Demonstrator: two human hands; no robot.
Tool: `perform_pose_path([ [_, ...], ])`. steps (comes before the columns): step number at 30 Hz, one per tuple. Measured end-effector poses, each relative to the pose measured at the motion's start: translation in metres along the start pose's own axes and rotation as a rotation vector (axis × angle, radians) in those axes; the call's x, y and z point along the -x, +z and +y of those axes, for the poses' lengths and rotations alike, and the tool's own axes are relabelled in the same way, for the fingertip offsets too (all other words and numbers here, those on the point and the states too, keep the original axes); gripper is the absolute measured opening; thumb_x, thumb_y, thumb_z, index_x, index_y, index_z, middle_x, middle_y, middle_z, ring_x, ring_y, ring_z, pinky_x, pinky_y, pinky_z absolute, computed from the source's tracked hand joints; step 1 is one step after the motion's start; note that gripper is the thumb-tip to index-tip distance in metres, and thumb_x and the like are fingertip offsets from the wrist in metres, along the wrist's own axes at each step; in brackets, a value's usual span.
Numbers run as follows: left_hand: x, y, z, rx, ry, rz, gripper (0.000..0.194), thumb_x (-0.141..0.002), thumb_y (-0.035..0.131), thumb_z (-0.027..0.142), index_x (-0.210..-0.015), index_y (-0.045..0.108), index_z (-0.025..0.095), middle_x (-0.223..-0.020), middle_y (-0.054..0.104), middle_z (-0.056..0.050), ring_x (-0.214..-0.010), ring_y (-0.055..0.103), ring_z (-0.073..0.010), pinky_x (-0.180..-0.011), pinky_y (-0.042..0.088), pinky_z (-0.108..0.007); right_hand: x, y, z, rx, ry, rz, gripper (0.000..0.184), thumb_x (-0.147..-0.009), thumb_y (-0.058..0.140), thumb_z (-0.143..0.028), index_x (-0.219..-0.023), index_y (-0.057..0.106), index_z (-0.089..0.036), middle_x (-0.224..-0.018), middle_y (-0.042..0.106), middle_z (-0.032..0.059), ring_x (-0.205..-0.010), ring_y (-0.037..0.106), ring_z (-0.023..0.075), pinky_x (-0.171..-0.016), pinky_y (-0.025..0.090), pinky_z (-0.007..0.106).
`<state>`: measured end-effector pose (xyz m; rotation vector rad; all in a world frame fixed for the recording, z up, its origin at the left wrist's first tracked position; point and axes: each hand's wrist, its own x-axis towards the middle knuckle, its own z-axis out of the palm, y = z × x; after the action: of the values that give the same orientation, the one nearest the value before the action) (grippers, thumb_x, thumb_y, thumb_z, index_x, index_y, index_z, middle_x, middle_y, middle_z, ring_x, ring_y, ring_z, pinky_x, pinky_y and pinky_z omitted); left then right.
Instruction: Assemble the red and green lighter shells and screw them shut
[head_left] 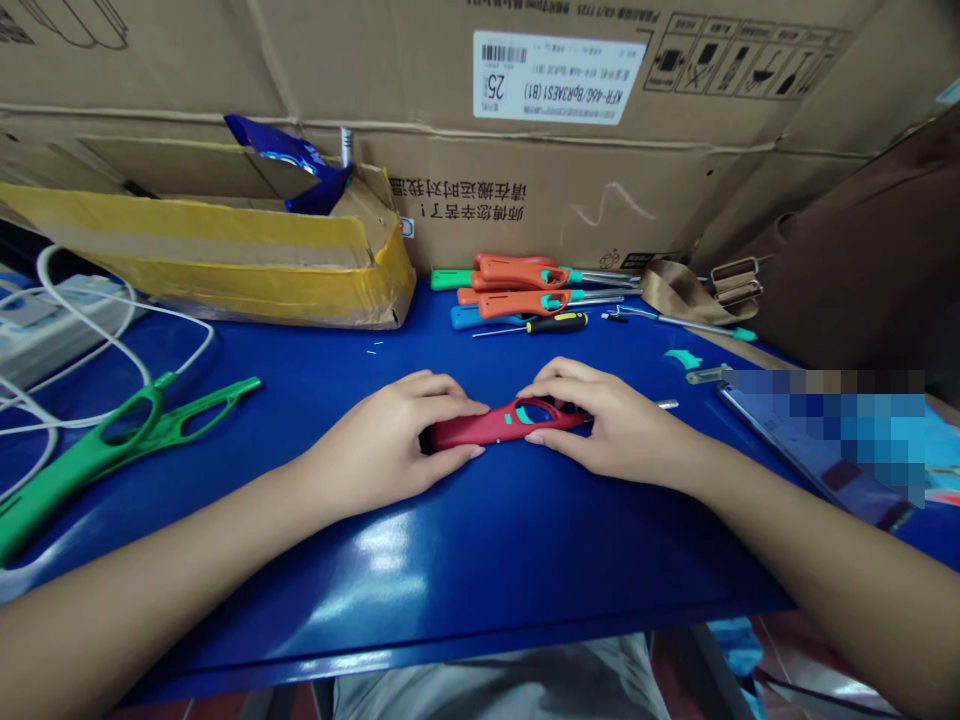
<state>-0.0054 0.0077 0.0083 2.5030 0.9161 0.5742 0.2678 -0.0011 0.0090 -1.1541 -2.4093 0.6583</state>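
Observation:
A red utility lighter [480,428] with a teal trigger lies sideways just at the blue tabletop, between both hands. My left hand [401,430] is closed around its handle end, thumb on the near side. My right hand [592,420] pinches the other end by the trigger loop, and the metal tip of the nozzle shows beyond its fingers. Farther back is a pile of orange, green and blue lighters [517,285], with a black and yellow screwdriver [556,324] in front. Green lighter casing halves [82,460] lie at the left.
A taped cardboard box [300,265] holding a blue packet [289,150] stands at back left. White cables [135,345] and a power strip [64,325] lie left. A teal trigger piece [682,358], a loose nozzle part [701,326] and a phone [810,450] are at right.

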Motion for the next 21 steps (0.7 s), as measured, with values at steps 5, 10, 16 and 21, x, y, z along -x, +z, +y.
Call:
perform_pose_path([
  [5,0.000,-0.001,0.004,0.017,-0.011,0.003,0.025,-0.096,0.066,0.032,-0.117,0.075,0.022,-0.108,0.072,-0.005,-0.099,0.067,-0.0198,-0.086,0.054,-0.033,0.000,0.003,0.000,-0.057,0.028,0.019,0.032,-0.089,0.073,-0.024,-0.120,0.069,-0.019,-0.114,0.064,0.0066,-0.098,0.063,0.0188,-0.087,0.052,0.033],
  [10,-0.001,0.000,0.004,0.044,-0.028,0.001,0.024,-0.095,0.068,0.031,-0.115,0.076,0.022,-0.106,0.072,-0.005,-0.097,0.067,-0.0196,-0.086,0.054,-0.033,0.001,0.005,0.002,-0.094,0.040,0.054,0.030,-0.086,0.076,-0.023,-0.114,0.071,-0.017,-0.110,0.065,0.0070,-0.092,0.062,0.0176,-0.083,0.052,0.032],
  [16,-0.002,0.000,0.006,0.079,-0.073,-0.002,0.024,-0.094,0.068,0.031,-0.114,0.077,0.021,-0.104,0.072,-0.005,-0.095,0.068,-0.0193,-0.084,0.054,-0.032,0.000,0.009,0.002,-0.131,0.062,0.080,0.029,-0.085,0.078,-0.024,-0.112,0.073,-0.017,-0.107,0.066,0.0072,-0.090,0.063,0.0175,-0.083,0.052,0.032],
  [21,-0.003,0.002,0.008,0.064,-0.075,-0.002,0.023,-0.095,0.067,0.031,-0.114,0.077,0.022,-0.105,0.072,-0.005,-0.096,0.068,-0.0198,-0.086,0.054,-0.033,0.001,0.011,0.001,-0.119,0.066,0.089,0.029,-0.085,0.076,-0.024,-0.113,0.073,-0.017,-0.108,0.067,0.0076,-0.091,0.064,0.0184,-0.084,0.052,0.035],
])
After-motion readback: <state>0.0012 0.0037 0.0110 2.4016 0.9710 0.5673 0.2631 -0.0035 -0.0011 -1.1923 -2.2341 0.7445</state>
